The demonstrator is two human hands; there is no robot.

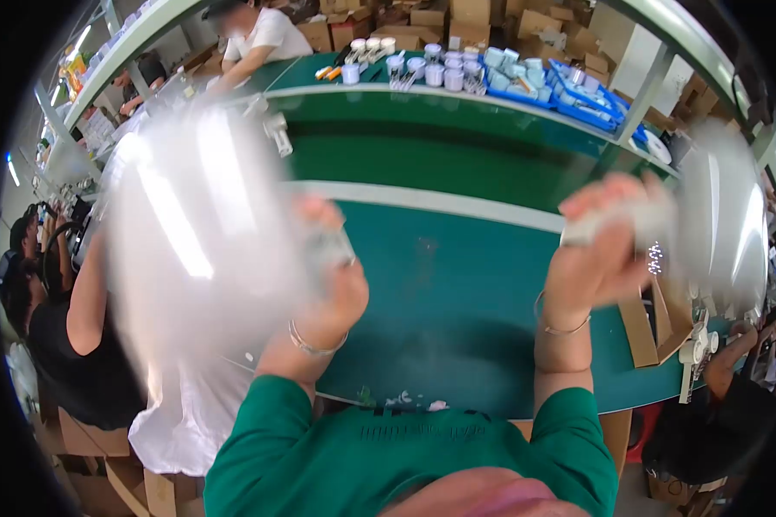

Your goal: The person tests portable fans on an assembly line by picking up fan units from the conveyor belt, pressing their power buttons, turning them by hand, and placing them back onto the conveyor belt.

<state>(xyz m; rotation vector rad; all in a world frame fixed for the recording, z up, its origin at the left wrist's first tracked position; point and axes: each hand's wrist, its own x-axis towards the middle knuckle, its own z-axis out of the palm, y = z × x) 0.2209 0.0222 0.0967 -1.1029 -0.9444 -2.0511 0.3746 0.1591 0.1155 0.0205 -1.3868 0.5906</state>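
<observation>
My left hand (347,289) is closed around a whitish handle-like part on the side of a large clear plastic vessel (207,241), badly blurred by motion and close to the camera. My right hand (582,267) grips a similar pale part joined to, or right beside, a second clear plastic vessel (722,224), also smeared. Both are raised above the green table (440,345), well apart from each other. Their exact kind cannot be made out.
White cups (453,79) and blue trays (539,90) of pale parts stand along the far shelf. An open cardboard box (642,332) lies at the right, near white parts (698,349). Other people sit on both sides, and one leans on the far left of the bench.
</observation>
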